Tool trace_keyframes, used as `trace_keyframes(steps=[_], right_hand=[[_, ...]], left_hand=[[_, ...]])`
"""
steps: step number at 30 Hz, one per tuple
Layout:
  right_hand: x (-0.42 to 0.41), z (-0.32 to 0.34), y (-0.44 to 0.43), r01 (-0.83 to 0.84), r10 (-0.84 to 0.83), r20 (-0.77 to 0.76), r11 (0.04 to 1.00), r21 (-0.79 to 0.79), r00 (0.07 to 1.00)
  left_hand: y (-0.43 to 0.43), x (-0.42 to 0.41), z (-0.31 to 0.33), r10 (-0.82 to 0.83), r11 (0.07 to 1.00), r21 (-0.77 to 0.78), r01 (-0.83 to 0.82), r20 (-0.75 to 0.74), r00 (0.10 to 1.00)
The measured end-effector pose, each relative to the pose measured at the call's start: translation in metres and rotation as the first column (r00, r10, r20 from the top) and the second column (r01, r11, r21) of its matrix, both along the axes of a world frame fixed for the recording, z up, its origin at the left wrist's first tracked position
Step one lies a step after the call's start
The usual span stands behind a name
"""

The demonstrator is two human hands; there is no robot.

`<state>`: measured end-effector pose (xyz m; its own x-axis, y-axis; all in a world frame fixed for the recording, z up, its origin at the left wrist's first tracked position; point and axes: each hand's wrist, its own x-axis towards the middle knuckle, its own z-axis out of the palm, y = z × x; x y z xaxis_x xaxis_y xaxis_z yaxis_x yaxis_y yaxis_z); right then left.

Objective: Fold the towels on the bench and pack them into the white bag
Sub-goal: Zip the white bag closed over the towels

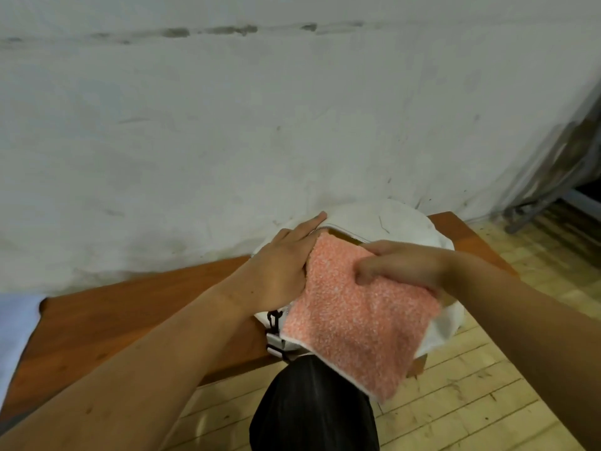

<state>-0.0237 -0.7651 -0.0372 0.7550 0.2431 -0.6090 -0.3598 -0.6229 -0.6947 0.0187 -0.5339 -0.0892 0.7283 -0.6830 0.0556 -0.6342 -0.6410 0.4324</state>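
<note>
Head view shows the folded salmon-pink terry towel (pixel 354 317) lying slantwise over the soft white fabric bag (pixel 400 219). Its far corner is poked into the open zipper mouth (pixel 344 234), and its near corner hangs past the desk edge above a knee in black trousers (pixel 312 405). From where I stand it looks light and limp, with some spring in the pile. Held by one corner it would likely sag and fall open, so I'd judge the best hold is along the folded sides near the leading end, thumb on top, to keep the layers together while feeding it in. It shouldn't slip, though the loops may snag on the zip teeth. It is a squarish pad, mottled pink and white, with a pale hem along the near edges. The right hand (pixel 403 265) grips its right side, thumb pressed on top and fingers (pixel 390 247) curled round the edge toward the opening. The left hand (pixel 286 265) lies flat on the bag against the towel's left edge, fingers (pixel 312 224) stretched straight to the zipper, gripping nothing I can see and seemingly steadying the mouth. The bag sits at the right end of the reddish-brown wooden desk (pixel 130 307), against a scuffed white wall (pixel 227 125), with a black strap clip (pixel 274 320) at its near side and pale plank floor (pixel 487 385) below.
</note>
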Motion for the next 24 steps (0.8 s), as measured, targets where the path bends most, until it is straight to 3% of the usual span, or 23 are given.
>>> trace_keyframes(steps=[3, 5, 10, 15, 17, 20, 22, 24], right_hand=[[0.025, 0.004, 0.015, -0.123, 0.178, 0.167, 0.947, -0.297, 0.970], [0.034, -0.005, 0.025, -0.102, 0.227, 0.267, 0.906, -0.412, 0.937], [0.043, -0.063, 0.046, 0.191, 0.202, 0.621, 0.841, -0.507, 0.757], [0.056, -0.076, 0.057, 0.266, 0.242, 0.722, 0.816, -0.512, 0.648], [0.063, -0.074, 0.061, 0.211, 0.369, 0.702, 0.778, -0.591, 0.609], [0.076, -0.055, 0.072, -0.076, 0.602, 0.298, 0.515, -0.854, 0.741], [0.081, -0.044, 0.082, -0.192, 0.561, 0.151, 0.505, -0.842, 0.814], [0.085, -0.037, 0.085, -0.188, 0.507, 0.139, 0.540, -0.821, 0.851]], left_hand=[[0.005, 0.002, 0.002, 0.028, 0.999, -0.036, -0.029, -0.040, 0.999], [0.007, -0.001, 0.005, 0.044, 0.998, -0.035, -0.046, -0.075, 0.996], [0.004, -0.007, 0.008, 0.077, 0.994, -0.068, -0.085, -0.122, 0.990], [0.001, -0.007, 0.006, 0.100, 0.992, -0.072, -0.106, -0.077, 0.992], [0.000, -0.008, 0.007, 0.124, 0.991, -0.051, -0.125, -0.028, 0.992], [-0.003, -0.009, 0.008, 0.131, 0.991, -0.042, -0.130, 0.014, 0.991], [-0.004, -0.010, 0.010, 0.128, 0.991, -0.041, -0.127, 0.028, 0.991], [-0.005, -0.011, 0.013, 0.126, 0.991, -0.046, -0.125, 0.035, 0.991]])
